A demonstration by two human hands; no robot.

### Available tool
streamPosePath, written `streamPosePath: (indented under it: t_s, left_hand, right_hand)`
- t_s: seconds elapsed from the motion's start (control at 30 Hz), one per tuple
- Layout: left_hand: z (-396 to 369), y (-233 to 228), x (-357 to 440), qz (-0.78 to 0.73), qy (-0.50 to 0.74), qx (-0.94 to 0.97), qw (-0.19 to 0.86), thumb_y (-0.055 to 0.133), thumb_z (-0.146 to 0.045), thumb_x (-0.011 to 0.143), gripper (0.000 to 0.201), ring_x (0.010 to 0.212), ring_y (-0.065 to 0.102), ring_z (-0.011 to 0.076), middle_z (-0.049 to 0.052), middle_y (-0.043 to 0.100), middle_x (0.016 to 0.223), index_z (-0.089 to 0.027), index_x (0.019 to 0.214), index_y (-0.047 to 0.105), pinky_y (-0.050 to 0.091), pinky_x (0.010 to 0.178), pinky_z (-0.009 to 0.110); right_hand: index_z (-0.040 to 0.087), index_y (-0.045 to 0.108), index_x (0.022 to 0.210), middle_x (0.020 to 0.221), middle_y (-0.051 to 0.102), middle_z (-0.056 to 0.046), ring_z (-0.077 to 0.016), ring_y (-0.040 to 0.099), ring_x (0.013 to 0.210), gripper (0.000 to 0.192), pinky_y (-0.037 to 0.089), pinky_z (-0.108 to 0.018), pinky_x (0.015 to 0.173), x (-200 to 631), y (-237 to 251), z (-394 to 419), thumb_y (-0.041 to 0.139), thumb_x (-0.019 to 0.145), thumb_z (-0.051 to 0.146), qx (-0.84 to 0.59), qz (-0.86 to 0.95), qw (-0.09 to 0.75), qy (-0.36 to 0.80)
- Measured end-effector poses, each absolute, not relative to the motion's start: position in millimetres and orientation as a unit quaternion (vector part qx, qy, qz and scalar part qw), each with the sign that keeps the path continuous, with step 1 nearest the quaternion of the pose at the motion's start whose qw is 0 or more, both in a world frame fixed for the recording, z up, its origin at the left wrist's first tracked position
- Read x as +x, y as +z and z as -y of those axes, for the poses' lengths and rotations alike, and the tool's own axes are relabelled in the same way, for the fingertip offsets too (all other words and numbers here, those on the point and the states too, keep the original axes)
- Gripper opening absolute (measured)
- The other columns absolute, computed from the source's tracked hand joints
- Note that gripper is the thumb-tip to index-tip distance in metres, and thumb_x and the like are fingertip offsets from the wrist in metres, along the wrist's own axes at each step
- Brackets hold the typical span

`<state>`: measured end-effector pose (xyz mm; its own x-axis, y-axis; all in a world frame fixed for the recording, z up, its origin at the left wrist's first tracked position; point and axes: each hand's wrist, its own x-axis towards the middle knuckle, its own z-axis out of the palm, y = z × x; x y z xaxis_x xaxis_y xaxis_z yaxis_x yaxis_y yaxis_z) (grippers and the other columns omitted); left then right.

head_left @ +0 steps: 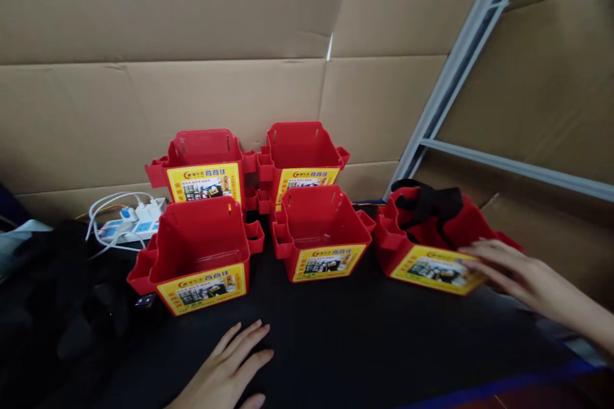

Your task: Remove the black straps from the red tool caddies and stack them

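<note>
Nearest, the left hand is palm down with its fingers loosely spread, nothing in its grasp, over the black tabletop, whose blue edging runs along the near right. Dark fabric is heaped on the left, too dim to make out in detail. Beyond the left hand, just ahead of its fingertips, is the front left bin, red with a yellow label; a small dark object lies by its left side. Next to it comes the front middle bin, and at the right of that row sits the strapped bin, turned at an angle, with a black strap bunched inside and over its rim. The right hand reaches in from the right, fingers at that bin's rim and label, hiding the label's right end; whether they pinch the wall or merely rest there, I cannot tell. Farther back on the left lie a power strip and looping white cables. The rear left bin and rear right bin are partly blocked by the front ones. Behind everything rise a grey metal frame and cardboard sheets.
</note>
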<state>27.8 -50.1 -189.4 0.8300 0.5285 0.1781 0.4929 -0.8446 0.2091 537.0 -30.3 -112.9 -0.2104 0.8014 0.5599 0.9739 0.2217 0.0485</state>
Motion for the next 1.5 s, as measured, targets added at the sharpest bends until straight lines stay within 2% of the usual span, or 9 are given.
streamPosePath:
  t_s: [0.4, 0.53, 0.63, 0.8, 1.0, 1.1, 1.2, 1.33, 1.5]
  left_hand:
    - [48, -179, 29, -0.300, 0.054, 0.934, 0.187, 0.049, -0.025, 0.083, 0.046, 0.130, 0.030, 0.0280, 0.011, 0.035, 0.140, -0.020, 0.128, 0.042, 0.028, 0.103, 0.052]
    - [45, -179, 24, -0.297, 0.064, 0.927, 0.219, 0.048, -0.026, 0.083, 0.047, 0.131, 0.027, 0.0257, 0.008, 0.032, 0.142, -0.024, 0.130, 0.039, 0.024, 0.105, 0.052]
    - [36, -181, 20, -0.267, 0.083, 0.932, 0.229, 0.051, -0.028, 0.082, 0.048, 0.131, 0.028, 0.0240, 0.006, 0.033, 0.142, -0.027, 0.129, 0.040, 0.023, 0.107, 0.050]
    - [15, -185, 16, -0.256, 0.114, 0.927, 0.250, 0.049, -0.027, 0.083, 0.044, 0.129, 0.033, 0.0214, 0.004, 0.038, 0.139, -0.027, 0.127, 0.043, 0.021, 0.108, 0.045]
    - [6, -186, 14, -0.244, 0.138, 0.918, 0.281, 0.051, -0.026, 0.082, 0.041, 0.127, 0.036, 0.0200, 0.004, 0.041, 0.137, -0.026, 0.123, 0.047, 0.023, 0.108, 0.041]
    - [0, -186, 12, -0.228, 0.152, 0.914, 0.299, 0.052, -0.023, 0.082, 0.038, 0.125, 0.039, 0.0184, 0.004, 0.045, 0.134, -0.025, 0.119, 0.051, 0.027, 0.107, 0.037]
    - [-5, -186, 10, -0.220, 0.167, 0.910, 0.309, 0.052, -0.019, 0.081, 0.035, 0.123, 0.041, 0.0179, 0.005, 0.048, 0.132, -0.023, 0.116, 0.053, 0.031, 0.105, 0.035]
    - [-6, -186, 10, -0.212, 0.179, 0.909, 0.311, 0.052, -0.018, 0.081, 0.034, 0.123, 0.042, 0.0167, 0.005, 0.050, 0.130, -0.022, 0.114, 0.054, 0.032, 0.105, 0.033]
    - [-3, -183, 10, -0.227, 0.171, 0.908, 0.309, 0.052, -0.018, 0.080, 0.033, 0.122, 0.043, 0.0161, 0.005, 0.050, 0.130, -0.022, 0.114, 0.054, 0.032, 0.105, 0.033]
  right_hand:
    - [0.009, 0.068, 0.087, 0.093, 0.067, -0.013, -0.0205, 0.061, 0.094, 0.035, 0.039, -0.032, 0.088, 559, -142, -117, 0.049, 0.081, 0.038, -0.584, 0.737, 0.277, -0.197]
    - [0.006, 0.060, 0.111, 0.128, 0.045, -0.024, -0.0328, 0.030, 0.127, 0.042, 0.032, -0.039, 0.096, 539, -165, -115, 0.053, 0.080, 0.034, -0.622, 0.675, 0.317, -0.238]
    - [0.001, 0.048, 0.124, 0.137, 0.027, -0.031, -0.0409, 0.012, 0.129, 0.057, 0.031, -0.047, 0.096, 526, -181, -115, 0.056, 0.078, 0.033, -0.648, 0.638, 0.333, -0.250]
    - [-0.002, 0.045, 0.126, 0.136, 0.024, -0.035, -0.0437, 0.016, 0.125, 0.064, 0.034, -0.049, 0.093, 494, -168, -103, 0.061, 0.073, 0.030, -0.654, 0.613, 0.363, -0.255]
    - [0.019, 0.055, 0.111, 0.116, 0.056, -0.015, -0.0282, 0.049, 0.114, 0.040, 0.039, -0.047, 0.094, 363, -138, -33, 0.052, 0.073, 0.005, -0.369, 0.668, 0.553, -0.334]
    - [0.022, 0.059, 0.101, 0.109, 0.059, -0.010, -0.0220, 0.050, 0.113, 0.033, 0.048, -0.035, 0.086, 293, -157, 0, 0.048, 0.074, 0.005, -0.227, 0.885, 0.365, -0.178]
    - [0.021, 0.054, 0.115, 0.118, 0.057, -0.008, -0.0169, 0.049, 0.116, 0.038, 0.047, -0.030, 0.091, 253, -182, 9, 0.042, 0.080, 0.010, -0.242, 0.948, 0.206, -0.016]
    - [0.016, 0.045, 0.127, 0.132, 0.046, -0.010, -0.0180, 0.041, 0.123, 0.040, 0.041, -0.035, 0.099, 240, -193, -1, 0.037, 0.089, 0.026, -0.391, 0.902, 0.144, 0.114]
    - [0.021, 0.051, 0.122, 0.136, 0.041, -0.006, -0.0180, 0.036, 0.126, 0.036, 0.036, -0.038, 0.103, 242, -184, -4, 0.035, 0.090, 0.028, -0.393, 0.895, 0.129, 0.169]
